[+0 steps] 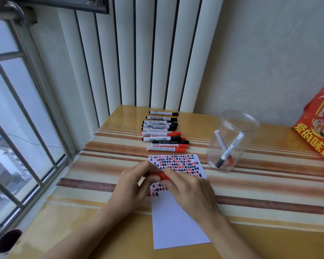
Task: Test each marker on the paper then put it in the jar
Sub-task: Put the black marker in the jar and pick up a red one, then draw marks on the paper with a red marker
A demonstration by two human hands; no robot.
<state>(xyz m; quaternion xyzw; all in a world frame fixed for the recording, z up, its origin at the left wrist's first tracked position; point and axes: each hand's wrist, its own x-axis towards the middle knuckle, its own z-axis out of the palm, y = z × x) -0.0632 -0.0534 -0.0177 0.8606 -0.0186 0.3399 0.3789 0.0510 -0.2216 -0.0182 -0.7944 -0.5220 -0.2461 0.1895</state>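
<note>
A red marker (162, 175) lies across the white paper (176, 225), held between both hands. My left hand (133, 184) pinches its left end and my right hand (189, 191) grips its red right end. Whether the cap is on or off is hidden by the fingers. The paper's upper part is covered with rows of red and black marks. A clear plastic jar (232, 141) stands open to the right, with two markers leaning inside. Several black and red markers (163, 133) lie in a row beyond the paper.
A red printed bag (318, 128) stands at the table's right edge. A barred window (17, 128) runs along the left. White striped panels (148, 53) back the table. A dark round object (7, 242) sits at the lower left corner.
</note>
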